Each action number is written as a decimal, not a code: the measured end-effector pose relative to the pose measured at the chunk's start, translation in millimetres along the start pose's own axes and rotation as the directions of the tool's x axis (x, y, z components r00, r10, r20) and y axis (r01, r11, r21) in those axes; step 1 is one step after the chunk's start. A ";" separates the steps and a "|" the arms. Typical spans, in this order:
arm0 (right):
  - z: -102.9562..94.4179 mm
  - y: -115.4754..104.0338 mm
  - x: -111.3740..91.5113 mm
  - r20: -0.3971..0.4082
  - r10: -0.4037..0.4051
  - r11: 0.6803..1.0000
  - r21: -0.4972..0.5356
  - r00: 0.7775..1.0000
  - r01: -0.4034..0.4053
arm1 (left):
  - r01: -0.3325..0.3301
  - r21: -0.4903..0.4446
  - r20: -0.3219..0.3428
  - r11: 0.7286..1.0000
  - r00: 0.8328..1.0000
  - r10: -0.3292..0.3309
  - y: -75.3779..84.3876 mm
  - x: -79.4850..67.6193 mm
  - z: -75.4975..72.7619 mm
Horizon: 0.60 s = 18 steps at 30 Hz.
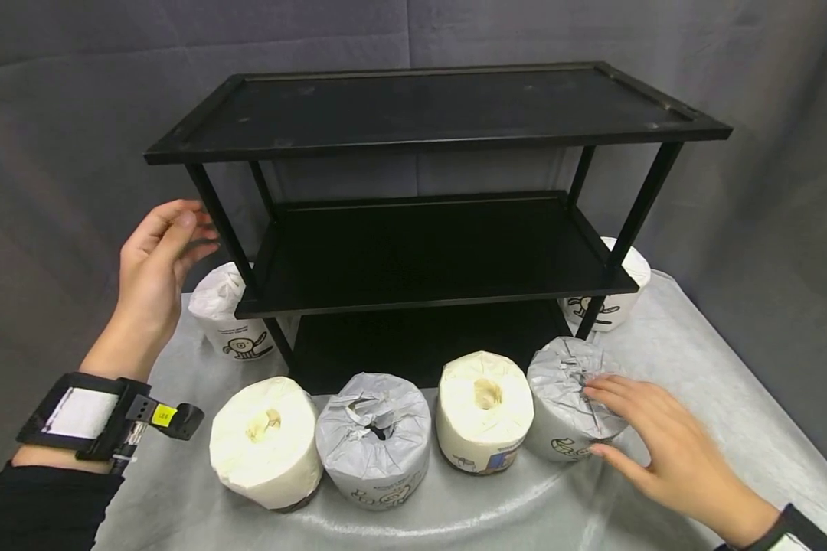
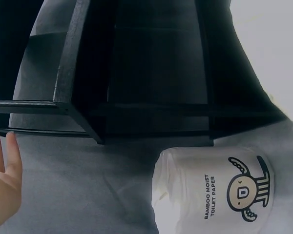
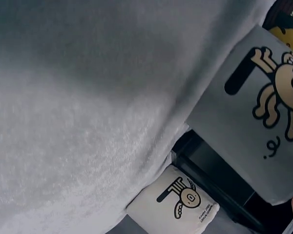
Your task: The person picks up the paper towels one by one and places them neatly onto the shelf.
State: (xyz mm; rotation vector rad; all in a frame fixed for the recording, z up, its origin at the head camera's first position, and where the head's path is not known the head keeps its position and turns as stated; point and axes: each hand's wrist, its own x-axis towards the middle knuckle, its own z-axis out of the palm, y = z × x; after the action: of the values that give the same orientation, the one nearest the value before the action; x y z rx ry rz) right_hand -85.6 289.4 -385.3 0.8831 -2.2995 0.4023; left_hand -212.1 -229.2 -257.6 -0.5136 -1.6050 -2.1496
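Observation:
A black three-tier shelf rack [image 1: 427,245] stands in the middle of the head view. My left hand [image 1: 155,260] is raised at its left side, fingers loosely bent and holding nothing, the fingertips near the front left post [image 1: 214,207]. Below that hand stands a wrapped toilet roll [image 1: 230,317], its printed dog-like figure facing out in the left wrist view. At the right, my right hand [image 1: 668,451] reaches to a grey-wrapped toilet roll [image 1: 558,413], fingers extended over its top edge and thumb low beside it. This roll fills the right side of the right wrist view.
In front of the rack stand a cream toilet roll [image 1: 265,448], another grey-wrapped roll [image 1: 372,451] and a second cream roll [image 1: 485,421]. One more wrapped roll [image 1: 620,295] is behind the right post. A grey cloth [image 1: 689,360] covers the table; grey curtains [image 1: 751,115] hang behind.

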 end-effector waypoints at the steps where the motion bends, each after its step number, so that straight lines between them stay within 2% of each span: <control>1: 1.1 -0.4 -0.1 0.003 -0.008 1.000 0.001 1.000 0.008 | -0.001 0.005 0.000 1.000 1.000 0.001 0.0 -0.3 0.6; 11: 7.5 -1.1 -3.4 0.027 0.003 1.000 -0.015 1.000 -0.002 | 0.034 0.059 -0.025 0.998 0.999 -0.032 -1.5 6.5 10.3; 15: 7.5 0.7 -3.9 0.039 -0.010 0.999 -0.031 0.999 0.011 | 0.053 0.087 -0.002 0.995 0.999 -0.054 -4.1 11.7 14.1; 18: 7.5 2.2 -4.5 0.066 -0.028 0.997 -0.077 0.997 0.033 | 0.036 0.071 0.013 0.997 0.999 -0.037 -8.1 16.2 18.6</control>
State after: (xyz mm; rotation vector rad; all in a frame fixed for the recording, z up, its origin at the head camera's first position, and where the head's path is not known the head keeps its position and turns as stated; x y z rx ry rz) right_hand -87.8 289.6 -394.0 0.9037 -2.3410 0.2727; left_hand -229.1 -210.9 -250.8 -0.4819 -1.7042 -2.1115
